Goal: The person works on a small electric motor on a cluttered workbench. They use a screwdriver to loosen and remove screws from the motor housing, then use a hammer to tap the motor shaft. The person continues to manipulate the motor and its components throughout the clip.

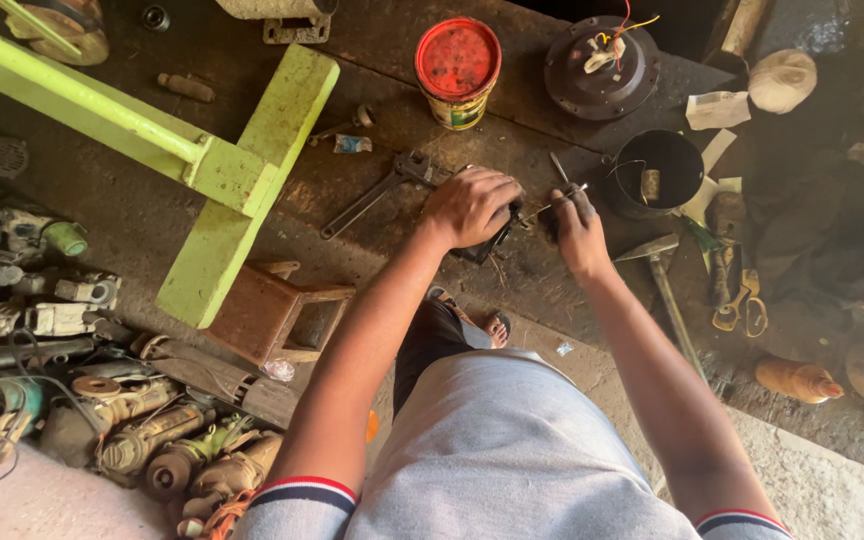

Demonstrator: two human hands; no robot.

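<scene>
My left hand [469,205] is closed over a small dark machine part [484,248] on the grimy floor; most of the part is hidden under my palm. My right hand [576,222] grips a thin screwdriver [544,209], whose shaft points left toward the part. The two hands sit close together, just apart. A pipe wrench [382,187] lies on the floor to the left of my left hand.
A red-lidded tin [458,62] and a round dark motor housing with wires [600,66] stand behind. A black pot [655,170] sits to the right, a hammer [667,282] and scissors [740,306] beyond it. A lime-green metal frame [214,168], a small wooden stool [282,315] and several old power tools [132,430] crowd the left.
</scene>
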